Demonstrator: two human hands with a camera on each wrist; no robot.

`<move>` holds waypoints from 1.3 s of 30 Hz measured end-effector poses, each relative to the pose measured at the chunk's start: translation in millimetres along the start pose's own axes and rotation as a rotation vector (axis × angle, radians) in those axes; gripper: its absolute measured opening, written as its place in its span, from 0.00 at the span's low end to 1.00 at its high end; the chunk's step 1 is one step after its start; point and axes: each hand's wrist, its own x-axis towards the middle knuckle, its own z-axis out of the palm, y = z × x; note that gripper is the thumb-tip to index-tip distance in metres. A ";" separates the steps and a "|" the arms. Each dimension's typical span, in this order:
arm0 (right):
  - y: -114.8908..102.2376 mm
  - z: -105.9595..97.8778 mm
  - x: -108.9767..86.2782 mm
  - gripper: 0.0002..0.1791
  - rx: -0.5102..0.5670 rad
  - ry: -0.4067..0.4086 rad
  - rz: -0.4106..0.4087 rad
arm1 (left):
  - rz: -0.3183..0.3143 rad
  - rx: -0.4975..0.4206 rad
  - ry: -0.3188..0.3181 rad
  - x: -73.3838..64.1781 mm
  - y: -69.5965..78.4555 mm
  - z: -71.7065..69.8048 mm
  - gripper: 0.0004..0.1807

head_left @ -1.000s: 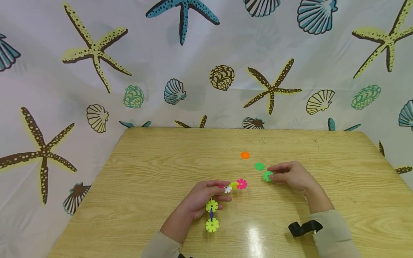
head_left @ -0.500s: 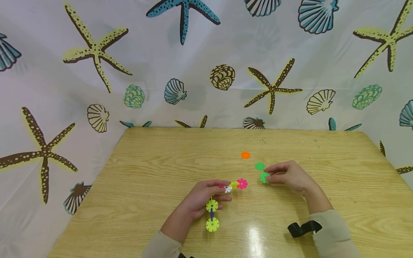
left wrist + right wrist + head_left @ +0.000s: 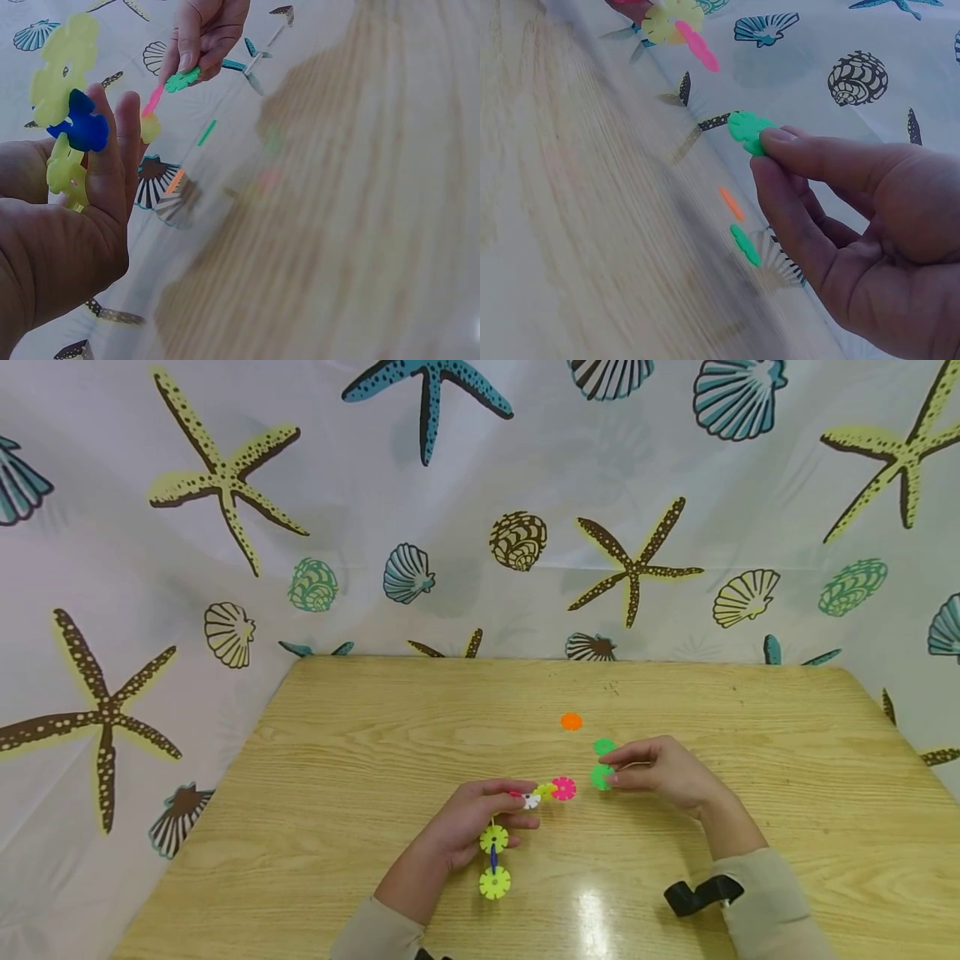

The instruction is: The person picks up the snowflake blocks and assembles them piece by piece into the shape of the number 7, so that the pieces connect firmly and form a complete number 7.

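My left hand [image 3: 472,817] holds a chain of interlocking notched plastic discs. At the chain's far end a pink disc [image 3: 564,788] is joined to a yellow disc [image 3: 545,791], beside a white disc [image 3: 531,800] at the fingertips. Below the hand hang two more yellow discs, the lower disc [image 3: 495,882] linked through a blue disc [image 3: 88,124]. Part of the chain is hidden by the fingers. My right hand [image 3: 667,768] pinches a green notched disc [image 3: 746,131] between thumb and fingers, a short gap to the right of the pink disc.
On the wooden table [image 3: 375,718] lie a loose green disc [image 3: 603,747], just beyond the right fingertips, and an orange disc [image 3: 572,722] farther back. A cloth printed with shells and starfish [image 3: 450,527] hangs behind the table. A black wrist mount [image 3: 705,893] sits at the right sleeve.
My right hand has moved a little to the left with the green disc, closer to the pink one. The left hand and its chain have stayed nearly still.
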 end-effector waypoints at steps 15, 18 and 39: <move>-0.5 12.0 5.2 0.20 0.013 -0.067 -0.049 | 0.003 0.009 -0.003 -0.7 -0.4 1.9 0.21; -0.4 13.5 6.1 0.20 0.009 -0.069 -0.050 | 0.001 0.005 -0.004 0.1 -1.3 1.6 0.21; -5.8 23.5 7.2 0.16 -0.052 -0.061 -0.109 | -0.002 0.030 0.006 -0.6 -0.9 0.2 0.19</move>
